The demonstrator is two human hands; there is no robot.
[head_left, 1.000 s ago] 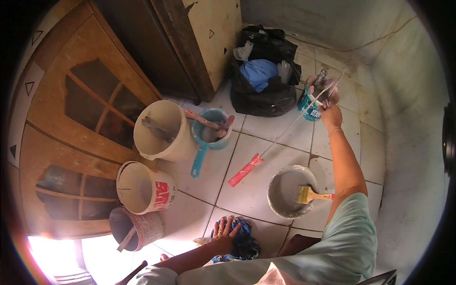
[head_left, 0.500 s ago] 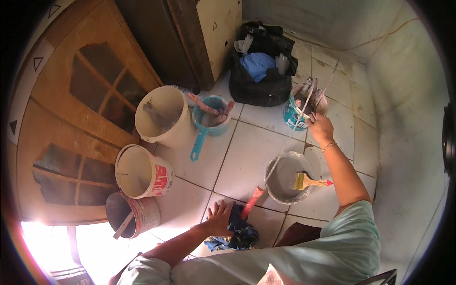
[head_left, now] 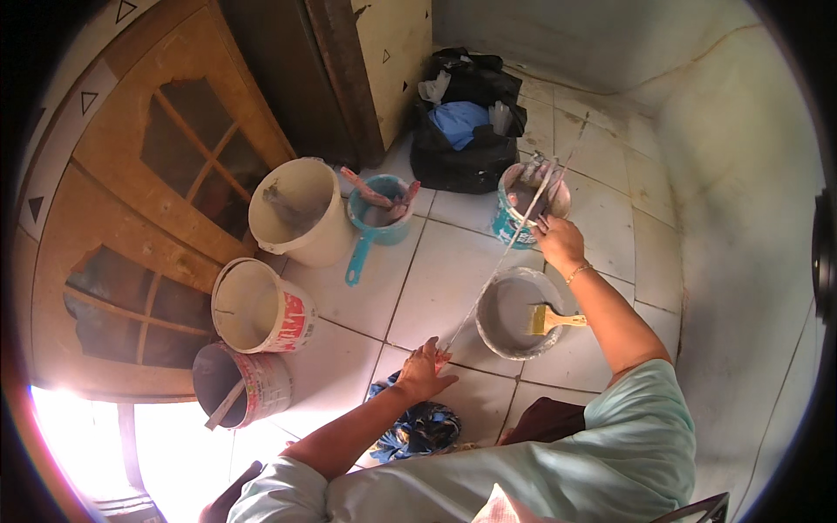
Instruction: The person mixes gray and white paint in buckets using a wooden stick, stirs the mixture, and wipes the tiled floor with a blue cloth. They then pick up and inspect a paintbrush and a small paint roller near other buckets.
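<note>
My right hand (head_left: 561,241) is closed at the near rim of a small turquoise pail (head_left: 507,218), which holds greyish, pinkish stained items. Across this pail lies a long thin rod (head_left: 485,295) with a red handle. My left hand (head_left: 423,375) is at the red handle, its fingers and thumb around it; the handle's lower end is hidden. Under and beside that hand lies a crumpled dark blue patterned cloth (head_left: 418,434). Between my hands and to the right stands a round tub (head_left: 482,336) of grey paste or paint, with a flat brush (head_left: 545,320) on it, handle across the rim.
To the left stand a large cream bucket (head_left: 327,227), a white bucket with red print (head_left: 292,318) and a stained bucket (head_left: 270,383) holding a stick. A turquoise dipper (head_left: 381,231) has red-handled tools inside. A black bag (head_left: 462,166) lies behind; wooden doors (head_left: 144,235) and a wall (head_left: 732,261) flank the floor.
My left hand has come off the cloth onto the red handle. The rod has shifted left, off the tub's rim. The pail and my right hand are slightly nearer; the whole view has shifted.
</note>
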